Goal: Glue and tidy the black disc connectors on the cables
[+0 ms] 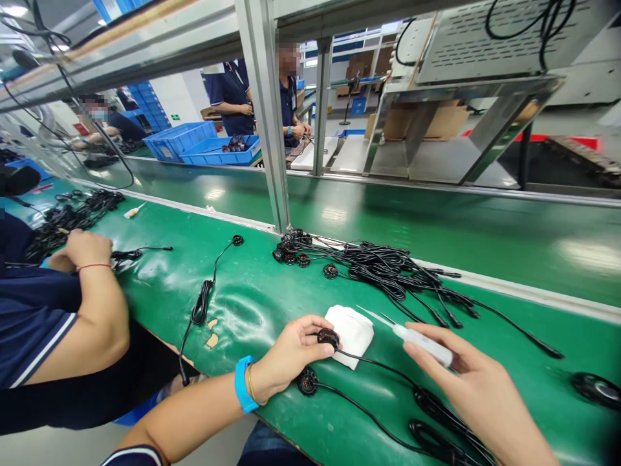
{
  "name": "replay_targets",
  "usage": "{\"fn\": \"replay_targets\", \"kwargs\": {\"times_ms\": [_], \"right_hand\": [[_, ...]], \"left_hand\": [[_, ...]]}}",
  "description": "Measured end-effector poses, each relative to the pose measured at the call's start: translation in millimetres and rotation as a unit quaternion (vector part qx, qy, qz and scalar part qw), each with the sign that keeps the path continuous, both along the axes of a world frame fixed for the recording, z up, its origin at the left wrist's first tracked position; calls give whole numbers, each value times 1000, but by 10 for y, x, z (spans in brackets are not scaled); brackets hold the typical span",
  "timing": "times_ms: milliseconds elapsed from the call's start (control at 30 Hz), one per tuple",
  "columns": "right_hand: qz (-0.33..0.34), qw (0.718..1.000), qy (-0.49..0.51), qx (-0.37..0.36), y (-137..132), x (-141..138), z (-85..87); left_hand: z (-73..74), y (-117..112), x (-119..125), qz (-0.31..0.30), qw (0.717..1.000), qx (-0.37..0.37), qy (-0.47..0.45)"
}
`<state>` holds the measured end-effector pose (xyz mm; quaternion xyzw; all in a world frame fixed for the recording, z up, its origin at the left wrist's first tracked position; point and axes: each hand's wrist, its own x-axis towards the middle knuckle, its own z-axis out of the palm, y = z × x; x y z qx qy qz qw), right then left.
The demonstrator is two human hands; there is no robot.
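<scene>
My left hand point(303, 346) pinches a small round black part point(328, 338) that has a cable point(373, 364) running off to the right. A folded white cloth or tissue point(353, 333) lies behind that part. In my right hand point(466, 375) is a white squeeze bottle point(422, 343) with a thin needle tip, which points up and left over the tissue, apart from the black part. Below my left hand, another round black part point(308, 381) with a cable rests on the green bench top. Coiled cables point(436, 414) lie under and beside my right hand.
A pile of black cables point(383, 265) with round ends lies behind. One coiled cable point(200, 303) is to the left, near a co-worker's hand point(87, 249). A metal post point(266, 116) rises from the bench's back. A black ring point(596, 389) sits far right.
</scene>
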<state>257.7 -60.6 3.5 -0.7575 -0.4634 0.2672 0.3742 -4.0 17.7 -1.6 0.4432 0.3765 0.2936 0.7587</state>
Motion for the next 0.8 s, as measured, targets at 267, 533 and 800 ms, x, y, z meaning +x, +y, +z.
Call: {"fn": "replay_targets", "kwargs": {"times_ms": [267,533,800], "right_hand": [[77,982,-160,-61,92,-102,-315],[65,947,-257,181,63,-207,-267],[232,893,-200,331,7,-791,-95]], "left_hand": [[-22,6,-20,-25,1000,-3,-12],[-31,-6,-12,-23,999,-11,-22],[-65,-32,16,-9,999,-20,-25]]}}
